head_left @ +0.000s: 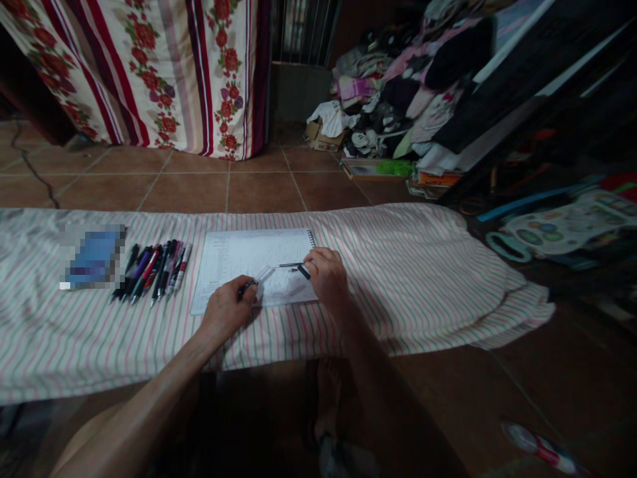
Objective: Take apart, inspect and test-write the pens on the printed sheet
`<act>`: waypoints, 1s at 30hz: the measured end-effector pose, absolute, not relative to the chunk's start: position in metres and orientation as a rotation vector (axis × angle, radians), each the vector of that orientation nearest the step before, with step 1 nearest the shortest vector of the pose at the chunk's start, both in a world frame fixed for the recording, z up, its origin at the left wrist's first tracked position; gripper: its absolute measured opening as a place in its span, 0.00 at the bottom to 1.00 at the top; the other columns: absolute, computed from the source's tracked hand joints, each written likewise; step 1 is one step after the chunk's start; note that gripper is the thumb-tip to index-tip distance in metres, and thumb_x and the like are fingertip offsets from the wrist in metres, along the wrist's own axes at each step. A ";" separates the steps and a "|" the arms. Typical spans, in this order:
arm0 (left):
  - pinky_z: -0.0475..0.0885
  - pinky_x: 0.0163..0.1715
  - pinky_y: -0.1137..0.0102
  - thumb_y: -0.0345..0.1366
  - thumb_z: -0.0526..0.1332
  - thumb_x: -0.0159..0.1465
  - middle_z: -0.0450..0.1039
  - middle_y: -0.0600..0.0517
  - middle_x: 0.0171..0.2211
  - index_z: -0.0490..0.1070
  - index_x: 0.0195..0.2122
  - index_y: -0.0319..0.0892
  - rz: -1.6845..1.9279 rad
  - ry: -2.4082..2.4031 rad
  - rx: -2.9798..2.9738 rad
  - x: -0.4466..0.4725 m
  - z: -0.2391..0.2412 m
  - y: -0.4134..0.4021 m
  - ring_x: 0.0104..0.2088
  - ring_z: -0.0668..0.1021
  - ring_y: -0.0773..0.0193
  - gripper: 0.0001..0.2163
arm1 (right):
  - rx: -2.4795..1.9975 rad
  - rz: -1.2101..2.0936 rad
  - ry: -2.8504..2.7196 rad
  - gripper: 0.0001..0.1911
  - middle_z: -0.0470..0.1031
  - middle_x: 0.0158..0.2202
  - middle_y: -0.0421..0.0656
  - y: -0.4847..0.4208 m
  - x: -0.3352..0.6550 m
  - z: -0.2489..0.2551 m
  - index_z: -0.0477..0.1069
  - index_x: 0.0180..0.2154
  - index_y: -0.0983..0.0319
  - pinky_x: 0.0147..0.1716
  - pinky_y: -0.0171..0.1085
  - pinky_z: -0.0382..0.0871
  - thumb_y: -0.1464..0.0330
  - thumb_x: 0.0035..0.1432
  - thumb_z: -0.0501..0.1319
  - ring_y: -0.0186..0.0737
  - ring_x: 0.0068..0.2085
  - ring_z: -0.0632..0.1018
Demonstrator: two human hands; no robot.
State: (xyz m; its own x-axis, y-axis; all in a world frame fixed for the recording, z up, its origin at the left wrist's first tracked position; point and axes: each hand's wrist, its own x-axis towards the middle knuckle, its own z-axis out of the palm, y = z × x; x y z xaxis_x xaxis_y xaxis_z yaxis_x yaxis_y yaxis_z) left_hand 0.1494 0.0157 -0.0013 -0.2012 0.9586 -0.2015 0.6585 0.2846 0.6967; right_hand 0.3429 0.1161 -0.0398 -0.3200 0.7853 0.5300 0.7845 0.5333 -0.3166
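My left hand (226, 309) is closed on a clear pen barrel (263, 273) with a dark section at the fingers, its clear end pointing up and right. My right hand (328, 277) pinches a thin pen refill (289, 265), whose tip points left towards the barrel. A short black pen piece (303, 271) shows at the right fingertips; whether it is gripped too is unclear. Both hands are over a spiral notebook (212, 269) with a pale, printed page. To its left, several pens (158, 269) lie side by side.
A striped cloth (398, 279) covers the low table. A blurred-out blue rectangular object (94, 255) lies at the left. Beyond are a floral curtain (174, 79), a heap of clothes (398, 93) and a cardboard box (323, 137) on the tiled floor (259, 189).
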 end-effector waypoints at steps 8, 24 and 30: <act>0.66 0.29 0.70 0.40 0.51 0.60 0.77 0.49 0.29 0.70 0.39 0.42 0.653 1.963 1.431 0.146 -0.005 0.018 0.26 0.76 0.62 0.13 | -1.204 0.028 -2.164 0.09 0.73 0.30 0.43 0.116 0.345 -0.034 0.67 0.27 0.61 0.38 0.38 0.59 0.76 0.56 0.52 0.41 0.34 0.69; 0.67 0.32 0.70 0.39 0.51 0.60 0.77 0.49 0.32 0.71 0.43 0.42 0.594 2.008 1.464 0.138 -0.008 0.017 0.32 0.78 0.60 0.14 | -1.186 0.100 -2.113 0.08 0.73 0.30 0.43 0.116 0.355 -0.023 0.68 0.29 0.61 0.39 0.38 0.61 0.72 0.58 0.52 0.41 0.35 0.71; 0.66 0.35 0.69 0.38 0.51 0.60 0.77 0.48 0.37 0.70 0.46 0.42 0.485 2.057 1.522 0.138 0.001 0.016 0.38 0.77 0.58 0.16 | -1.210 0.111 -2.104 0.07 0.72 0.30 0.42 0.117 0.358 -0.024 0.68 0.30 0.61 0.38 0.37 0.61 0.73 0.57 0.52 0.41 0.35 0.70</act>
